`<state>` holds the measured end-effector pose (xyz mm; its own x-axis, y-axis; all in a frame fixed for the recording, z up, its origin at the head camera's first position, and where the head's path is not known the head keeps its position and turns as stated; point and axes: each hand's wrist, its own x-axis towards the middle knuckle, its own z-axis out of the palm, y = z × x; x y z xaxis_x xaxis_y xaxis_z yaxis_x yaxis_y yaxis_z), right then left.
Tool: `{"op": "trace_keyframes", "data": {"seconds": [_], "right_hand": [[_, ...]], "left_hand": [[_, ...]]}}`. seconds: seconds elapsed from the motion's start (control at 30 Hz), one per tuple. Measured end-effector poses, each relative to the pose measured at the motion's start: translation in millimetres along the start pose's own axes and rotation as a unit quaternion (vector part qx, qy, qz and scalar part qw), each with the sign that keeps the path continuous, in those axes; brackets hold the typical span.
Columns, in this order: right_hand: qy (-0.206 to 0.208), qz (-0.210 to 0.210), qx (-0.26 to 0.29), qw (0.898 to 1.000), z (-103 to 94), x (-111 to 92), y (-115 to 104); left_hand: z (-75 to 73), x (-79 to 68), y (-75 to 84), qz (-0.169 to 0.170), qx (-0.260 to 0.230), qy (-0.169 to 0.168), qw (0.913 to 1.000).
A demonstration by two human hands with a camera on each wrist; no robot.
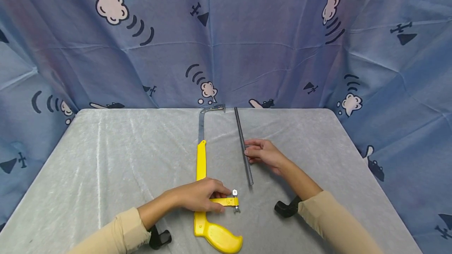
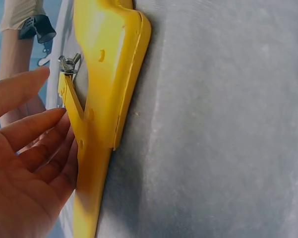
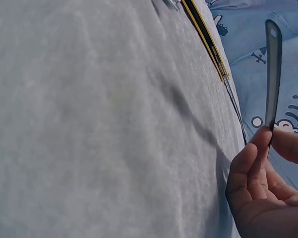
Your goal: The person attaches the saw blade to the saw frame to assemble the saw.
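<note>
A yellow-handled hacksaw frame (image 1: pixel 201 160), without a blade across it, lies lengthwise on the table, its handle (image 1: pixel 222 238) towards me. My left hand (image 1: pixel 203 195) is over the frame beside the short yellow arm that carries a wing nut (image 2: pixel 69 64). In the left wrist view, its thumb stands apart from the fairly straight fingers, which lie against or close beside the frame; contact is unclear. To the right, my right hand (image 1: pixel 266 155) pinches a thin grey hacksaw blade (image 1: pixel 241 136) between thumb and fingertips. One rounded blade end with a hole shows in the right wrist view.
The table (image 1: pixel 141 148) has a light grey, creased cloth. A blue patterned curtain (image 1: pixel 240 66) hangs behind and along the sides. Black wrist-worn devices (image 1: pixel 287 209) jut out below both forearms, close above the table.
</note>
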<state>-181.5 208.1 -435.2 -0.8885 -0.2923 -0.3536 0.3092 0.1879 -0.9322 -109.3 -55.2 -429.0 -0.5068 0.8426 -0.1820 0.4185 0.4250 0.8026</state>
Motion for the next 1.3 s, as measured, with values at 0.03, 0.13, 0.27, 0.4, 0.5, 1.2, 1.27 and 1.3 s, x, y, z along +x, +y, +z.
{"op": "trace_keyframes", "data": {"seconds": [0.03, 0.13, 0.27, 0.4, 0.5, 1.2, 1.27, 1.3], "right_hand": [[-0.004, -0.003, 0.001, 1.000, 0.5, -0.2, -0.3], [-0.011, -0.009, 0.008, 1.000, 2.7, -0.3, -0.8], [-0.017, -0.012, 0.010, 1.000, 5.4, -0.7, -2.0], [-0.020, -0.013, 0.009, 1.000, 7.7, -1.3, -3.7], [-0.024, -0.012, 0.013, 1.000, 9.3, -1.2, -4.3], [-0.037, -0.017, 0.023, 0.999, 17.4, 2.6, -2.8], [-0.037, -0.016, 0.022, 0.999, 18.2, 2.4, -2.8], [-0.036, -0.016, 0.022, 0.999, 18.6, 2.4, -2.9]], "left_hand": [[0.0, 0.3, 0.1, -0.001, 0.002, -0.001, 1.0000], [0.5, 1.0, 0.3, 0.000, 0.014, -0.002, 0.9999], [1.9, 1.9, -1.0, 0.004, 0.037, -0.001, 0.9993], [3.3, 2.2, -3.4, 0.010, 0.045, 0.001, 0.9989], [3.9, 2.3, -4.5, 0.010, 0.042, 0.003, 0.9991], [3.3, 2.6, -0.7, -0.025, 0.008, -0.005, 0.9996], [3.3, 2.7, -1.5, -0.025, 0.007, -0.006, 0.9997], [3.3, 2.7, -1.7, -0.025, 0.007, -0.006, 0.9997]]}}
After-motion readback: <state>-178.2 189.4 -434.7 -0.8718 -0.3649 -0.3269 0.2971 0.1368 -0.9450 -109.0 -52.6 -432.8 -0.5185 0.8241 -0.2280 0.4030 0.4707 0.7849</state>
